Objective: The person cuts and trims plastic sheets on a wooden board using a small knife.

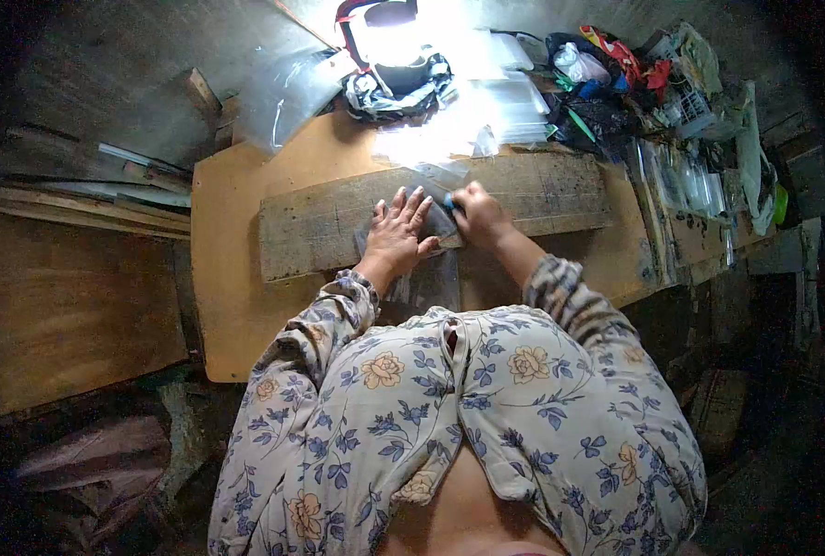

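The person's left hand [398, 232] presses palm down, fingers spread; the right hand [482, 215] curls into a loose fist. A wooden table [232, 306] bears a thick board [542, 190], and a clear plastic sheet [441, 224] lies across it, apparently overhanging its near edge. The sheet looks light, limp and slippery, best pinned flat or taken by an edge. Both forearms angle inward; the right fingers grip a blue item [448, 199], too small to identify.
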Tool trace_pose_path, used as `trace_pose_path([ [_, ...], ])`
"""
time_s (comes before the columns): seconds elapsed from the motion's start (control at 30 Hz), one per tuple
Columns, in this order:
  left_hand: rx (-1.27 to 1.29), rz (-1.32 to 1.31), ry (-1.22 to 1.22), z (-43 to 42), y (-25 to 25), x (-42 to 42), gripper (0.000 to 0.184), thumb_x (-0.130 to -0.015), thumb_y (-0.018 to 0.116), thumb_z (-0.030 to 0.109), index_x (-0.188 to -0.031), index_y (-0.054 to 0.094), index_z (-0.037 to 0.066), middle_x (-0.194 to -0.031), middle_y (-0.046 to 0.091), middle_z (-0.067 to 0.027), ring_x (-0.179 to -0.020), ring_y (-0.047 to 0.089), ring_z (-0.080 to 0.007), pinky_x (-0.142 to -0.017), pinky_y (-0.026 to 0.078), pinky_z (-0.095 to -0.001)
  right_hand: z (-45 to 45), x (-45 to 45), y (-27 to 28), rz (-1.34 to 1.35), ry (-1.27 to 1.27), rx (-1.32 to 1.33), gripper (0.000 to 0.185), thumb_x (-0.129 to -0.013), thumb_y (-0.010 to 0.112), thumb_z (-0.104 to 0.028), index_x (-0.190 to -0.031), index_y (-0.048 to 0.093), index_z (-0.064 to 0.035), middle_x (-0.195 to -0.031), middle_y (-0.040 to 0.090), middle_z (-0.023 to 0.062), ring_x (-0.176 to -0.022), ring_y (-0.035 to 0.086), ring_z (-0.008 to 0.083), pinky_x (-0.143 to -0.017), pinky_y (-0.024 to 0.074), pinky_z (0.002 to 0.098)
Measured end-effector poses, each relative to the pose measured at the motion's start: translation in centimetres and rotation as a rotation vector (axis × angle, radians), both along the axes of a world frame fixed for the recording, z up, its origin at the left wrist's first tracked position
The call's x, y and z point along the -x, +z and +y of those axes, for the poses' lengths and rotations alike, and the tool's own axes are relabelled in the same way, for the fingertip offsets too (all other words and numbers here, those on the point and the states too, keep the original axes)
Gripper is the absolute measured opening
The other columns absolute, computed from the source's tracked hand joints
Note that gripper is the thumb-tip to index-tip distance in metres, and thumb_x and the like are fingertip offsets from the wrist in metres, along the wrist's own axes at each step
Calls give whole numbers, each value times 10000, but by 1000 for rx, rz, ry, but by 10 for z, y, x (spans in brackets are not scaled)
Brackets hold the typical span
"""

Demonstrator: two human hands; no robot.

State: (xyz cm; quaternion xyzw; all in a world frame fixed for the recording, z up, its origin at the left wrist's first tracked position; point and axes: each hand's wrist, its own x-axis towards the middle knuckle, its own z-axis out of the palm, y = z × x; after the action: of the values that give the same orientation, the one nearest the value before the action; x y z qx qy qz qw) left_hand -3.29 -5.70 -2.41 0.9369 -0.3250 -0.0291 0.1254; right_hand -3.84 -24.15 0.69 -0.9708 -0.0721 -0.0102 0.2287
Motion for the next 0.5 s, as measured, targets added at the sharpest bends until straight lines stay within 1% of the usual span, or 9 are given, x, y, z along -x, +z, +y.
trace_pose_path([
  [0.1, 100, -19, 22, 5, -5, -5, 606, -786, 463, 379, -1290, 262, 110, -1361, 209, -76, -1263, 150, -269, -1004, 117, -446, 10, -30, -3, -24, -16, 40, 307, -746, 564, -219, -990, 497, -45, -931, 479, 185, -843, 529, 332, -714, 452, 380],
  [0.17, 427, 114, 129, 11, -10, -11, 591, -719, 477, 251, -1251, 301, 66, -1347, 214, -118, -1247, 189, -293, -1005, 155, -439, 19, -27, 4, -11, -9, 63, 375, -753, 569, -271, -1033, 462, -44, -957, 464, 189, -846, 529, 332, -718, 451, 385],
  [0.2, 638, 24, 187, 14, -12, -12, 581, -635, 478, 148, -1192, 349, 42, -1275, 292, -161, -1179, 289, -334, -982, 209, -443, 30, -11, 22, 106, 2, 149, 462, -756, 559, -335, -1086, 411, -49, -995, 438, 192, -860, 524, 336, -728, 448, 391],
  [0.27, 622, -22, 294, 22, -15, -10, 576, -624, 485, 133, -1177, 359, 32, -1236, 320, -164, -1152, 308, -334, -971, 224, -435, 35, 5, 22, 223, 66, 269, 640, -753, 515, -482, -1201, 285, -86, -1085, 372, 193, -902, 504, 356, -751, 438, 415],
  [0.33, 384, -162, 436, 25, -11, -3, 560, -645, 549, 163, -1157, 377, 15, -1139, 375, -159, -1091, 337, -314, -944, 258, -398, 35, -4, 20, 214, 40, 309, 632, -756, 514, -478, -1206, 291, -95, -1090, 373, 197, -912, 499, 360, -756, 435, 416],
  [0.37, 385, -166, 442, 27, -9, -1, 560, -645, 549, 163, -1157, 377, 15, -1139, 375, -159, -1091, 337, -314, -944, 258, -398, 35, -8, 18, 208, 5, 345, 625, -758, 512, -475, -1212, 296, -104, -1095, 373, 200, -922, 493, 365, -762, 432, 417],
  [0.4, 337, -109, 469, 29, -7, 3, 561, -649, 591, 210, -1139, 398, 15, -1125, 385, -160, -1083, 341, -317, -932, 268, -404, 28, -20, -3, 78, -69, 391, 604, -743, 490, -535, -1193, 339, -162, -1094, 382, 189, -867, 527, 316, -721, 455, 392],
  [0.47, 211, -28, 514, 32, 1, 2, 562, -659, 661, 323, -1084, 447, 25, -1091, 413, -158, -1040, 390, -319, -879, 327, -390, 13, -55, -2, 260, -99, 448, 599, -761, 450, -548, -1214, 338, -172, -1089, 391, 238, -864, 528, 294, -701, 452, 377],
  [0.5, 204, -27, 521, 32, 8, -1, 562, -659, 661, 323, -1084, 447, 25, -1091, 413, -158, -1040, 390, -319, -879, 327, -390, 5, -69, -4, 144, -141, 550, 581, -772, 440, -539, -1202, 359, -156, -1085, 396, 249, -869, 528, 305, -687, 457, 352],
])
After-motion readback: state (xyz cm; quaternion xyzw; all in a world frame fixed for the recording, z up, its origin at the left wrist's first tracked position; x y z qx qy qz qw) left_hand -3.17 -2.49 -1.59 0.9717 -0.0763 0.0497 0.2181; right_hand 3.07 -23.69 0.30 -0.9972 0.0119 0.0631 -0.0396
